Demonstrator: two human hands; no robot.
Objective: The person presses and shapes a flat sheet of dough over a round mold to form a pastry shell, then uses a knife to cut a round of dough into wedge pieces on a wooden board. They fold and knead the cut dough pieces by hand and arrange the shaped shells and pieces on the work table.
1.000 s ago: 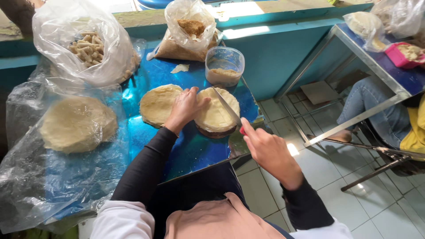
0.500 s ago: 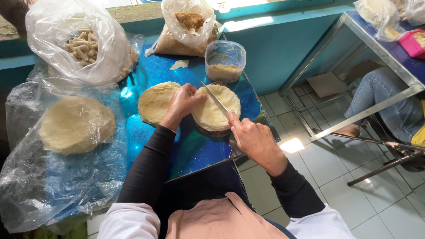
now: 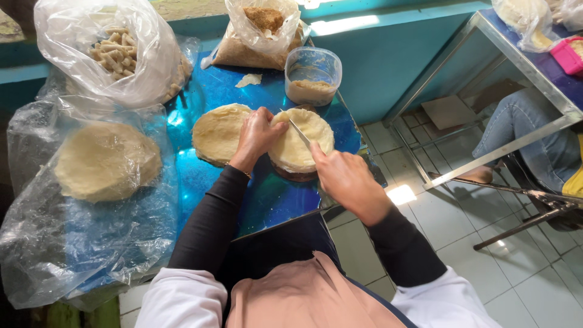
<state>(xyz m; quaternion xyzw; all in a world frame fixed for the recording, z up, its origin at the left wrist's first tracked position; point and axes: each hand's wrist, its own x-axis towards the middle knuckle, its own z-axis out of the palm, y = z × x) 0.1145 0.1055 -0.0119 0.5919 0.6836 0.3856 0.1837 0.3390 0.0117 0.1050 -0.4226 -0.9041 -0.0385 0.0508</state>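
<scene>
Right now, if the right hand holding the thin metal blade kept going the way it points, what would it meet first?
The right hand points up-left; its thin metal blade already lies across the round pale wrapper. Next in line seems to be the left hand, though depth is unclear.

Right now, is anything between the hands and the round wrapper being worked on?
Nothing visible. The left hand rests on the round wrapper, and the right hand lays its thin blade across it.
</scene>
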